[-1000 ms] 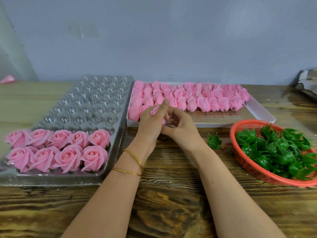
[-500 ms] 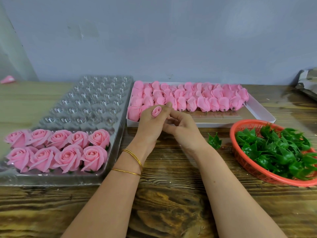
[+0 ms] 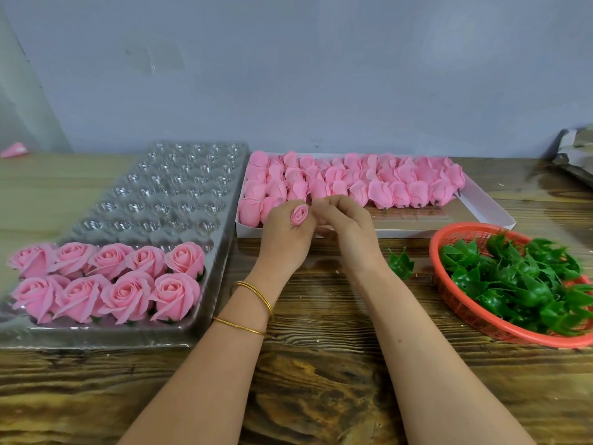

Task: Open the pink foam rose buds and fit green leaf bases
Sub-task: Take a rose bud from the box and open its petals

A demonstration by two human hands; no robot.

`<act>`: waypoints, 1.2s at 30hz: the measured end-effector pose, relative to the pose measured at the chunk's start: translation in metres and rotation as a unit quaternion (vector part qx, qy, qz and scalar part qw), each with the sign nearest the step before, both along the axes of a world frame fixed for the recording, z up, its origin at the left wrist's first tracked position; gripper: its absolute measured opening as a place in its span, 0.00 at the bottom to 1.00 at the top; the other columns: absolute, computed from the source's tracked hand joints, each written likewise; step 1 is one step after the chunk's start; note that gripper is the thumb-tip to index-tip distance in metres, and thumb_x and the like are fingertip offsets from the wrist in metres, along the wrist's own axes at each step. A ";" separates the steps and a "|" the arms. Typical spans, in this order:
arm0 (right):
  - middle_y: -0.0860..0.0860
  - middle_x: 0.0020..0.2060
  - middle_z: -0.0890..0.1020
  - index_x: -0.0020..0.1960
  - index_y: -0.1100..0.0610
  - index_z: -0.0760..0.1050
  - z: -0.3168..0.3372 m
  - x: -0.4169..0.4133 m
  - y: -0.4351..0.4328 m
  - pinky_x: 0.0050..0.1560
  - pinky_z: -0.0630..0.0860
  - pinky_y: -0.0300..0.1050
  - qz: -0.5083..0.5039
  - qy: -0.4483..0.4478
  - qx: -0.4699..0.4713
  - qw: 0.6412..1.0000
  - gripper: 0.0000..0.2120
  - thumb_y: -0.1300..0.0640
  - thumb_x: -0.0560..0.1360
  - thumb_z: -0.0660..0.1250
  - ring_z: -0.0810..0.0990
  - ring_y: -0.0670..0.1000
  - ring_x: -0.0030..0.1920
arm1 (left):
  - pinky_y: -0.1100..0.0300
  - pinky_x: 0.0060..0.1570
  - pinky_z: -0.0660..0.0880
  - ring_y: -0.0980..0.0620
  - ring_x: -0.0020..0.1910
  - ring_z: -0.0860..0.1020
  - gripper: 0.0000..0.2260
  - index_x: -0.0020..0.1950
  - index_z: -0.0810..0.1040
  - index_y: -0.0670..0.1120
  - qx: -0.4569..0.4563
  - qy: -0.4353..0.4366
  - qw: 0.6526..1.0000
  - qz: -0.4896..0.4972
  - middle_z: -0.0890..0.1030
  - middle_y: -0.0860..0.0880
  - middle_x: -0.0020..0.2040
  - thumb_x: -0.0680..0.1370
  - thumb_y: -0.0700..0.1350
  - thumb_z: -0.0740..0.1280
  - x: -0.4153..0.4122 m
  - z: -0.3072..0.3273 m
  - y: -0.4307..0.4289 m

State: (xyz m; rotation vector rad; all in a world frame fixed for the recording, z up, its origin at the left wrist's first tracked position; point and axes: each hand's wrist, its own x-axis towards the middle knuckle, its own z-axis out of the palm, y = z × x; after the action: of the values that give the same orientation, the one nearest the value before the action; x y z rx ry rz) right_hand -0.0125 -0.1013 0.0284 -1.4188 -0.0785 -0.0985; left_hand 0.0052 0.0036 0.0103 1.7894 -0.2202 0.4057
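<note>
— Where's the bud?
— In the left hand (image 3: pixel 282 242), fingers curled round the rose bud (image 3: pixel 300 215). Its tip points up at the camera and its stem end is hidden in the fist.
— And the right hand (image 3: pixel 348 226)?
— It's against the left, fingertips curled at the bud's right side — whether they pinch a petal, I can't tell.
— Nearest leaf base?
— A loose leaf base (image 3: pixel 401 263) on the surface (image 3: pixel 321 380), just right of the right wrist, so I'd judge the right hand nearer.
— Room?
— A strip of surface shows between wrist and red basket (image 3: pixel 462 227) — the white box (image 3: pixel 417 233) sits close behind both hands.
</note>
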 end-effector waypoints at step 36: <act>0.56 0.42 0.82 0.50 0.62 0.78 -0.004 0.003 -0.001 0.49 0.79 0.43 0.007 0.001 -0.074 0.997 0.09 0.62 0.72 0.74 0.82 0.54 0.49 | 0.41 0.46 0.77 0.41 0.43 0.81 0.14 0.43 0.82 0.39 0.027 0.036 0.999 -0.021 0.83 0.40 0.39 0.80 0.49 0.66 -0.006 0.002 -0.002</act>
State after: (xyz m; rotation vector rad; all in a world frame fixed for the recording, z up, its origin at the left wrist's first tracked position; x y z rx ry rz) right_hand -0.0099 -0.1026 0.0243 -1.5664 -0.0955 -0.0816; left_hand -0.0004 0.0015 0.0124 1.8455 -0.2200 0.3079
